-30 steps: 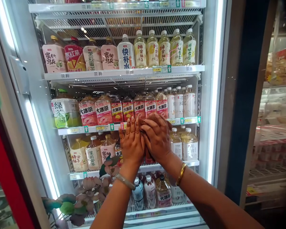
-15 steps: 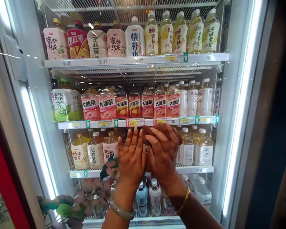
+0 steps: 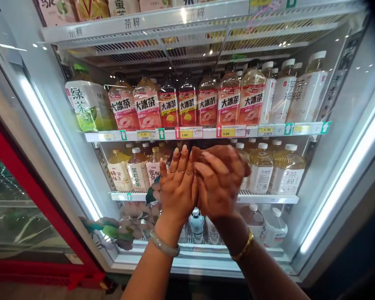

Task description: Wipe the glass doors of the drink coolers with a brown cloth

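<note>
My left hand [image 3: 178, 183] lies flat with fingers spread and pointing up, against what looks like the glass front of a lit drinks cooler. A pale bangle [image 3: 165, 245] circles that wrist. Right beside it, my right hand [image 3: 218, 183] has its fingers bent over a brown cloth [image 3: 221, 153], pressed towards the glass; this hand is slightly blurred. The cloth sticks out above the knuckles and at the right. On the right wrist sits a gold bracelet [image 3: 244, 247]. Both hands cover the middle of the third shelf's bottles.
Behind the glass, iced tea bottles [image 3: 208, 100] line a shelf [image 3: 168, 135] with price tags. Lower down are more bottles [image 3: 262, 168]. Flower decals [image 3: 125, 229] show at the lower left. A red frame [image 3: 46, 187] runs along the left, and a light strip [image 3: 340, 183] on the right.
The view has tilted down and come closer, so the shelves sit higher and the cooler's bottom edge shows. My hands stay side by side, the right one still holding the cloth.
</note>
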`<state>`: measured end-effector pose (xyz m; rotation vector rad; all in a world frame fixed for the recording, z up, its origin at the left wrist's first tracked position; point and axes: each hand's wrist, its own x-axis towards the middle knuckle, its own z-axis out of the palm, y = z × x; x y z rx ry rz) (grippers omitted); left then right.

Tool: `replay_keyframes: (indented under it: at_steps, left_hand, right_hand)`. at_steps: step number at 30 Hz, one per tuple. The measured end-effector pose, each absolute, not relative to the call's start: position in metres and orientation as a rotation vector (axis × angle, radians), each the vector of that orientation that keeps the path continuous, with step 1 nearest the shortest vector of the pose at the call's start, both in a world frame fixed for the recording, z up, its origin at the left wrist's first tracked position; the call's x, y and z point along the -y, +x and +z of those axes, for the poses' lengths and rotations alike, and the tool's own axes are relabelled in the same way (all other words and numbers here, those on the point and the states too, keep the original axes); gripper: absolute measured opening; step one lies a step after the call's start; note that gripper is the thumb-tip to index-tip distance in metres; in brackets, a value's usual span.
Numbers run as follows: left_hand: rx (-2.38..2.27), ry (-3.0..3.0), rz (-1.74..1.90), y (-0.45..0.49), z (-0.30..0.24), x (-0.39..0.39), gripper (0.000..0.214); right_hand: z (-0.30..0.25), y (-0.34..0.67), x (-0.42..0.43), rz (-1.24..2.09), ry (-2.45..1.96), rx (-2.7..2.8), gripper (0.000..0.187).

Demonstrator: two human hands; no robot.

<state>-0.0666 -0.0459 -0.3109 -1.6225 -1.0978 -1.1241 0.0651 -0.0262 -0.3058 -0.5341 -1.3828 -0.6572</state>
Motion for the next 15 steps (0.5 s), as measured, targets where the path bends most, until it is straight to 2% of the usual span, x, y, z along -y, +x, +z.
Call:
replay_keyframes:
  at_steps: [8,15]
  left_hand:
    - [1.142,-1.583,-1.159,-0.064,-0.313,0.046,0.072]
    - [1.128,-1.567,-1.154,-0.066,-0.314,0.046,0.067]
  right_hand:
    - [-0.322,0.090,0.023,-0.708,-0.438,1.603,0.035]
    - [-0.301,0.086,0.019,-0.688,-0.473,1.362,0.025]
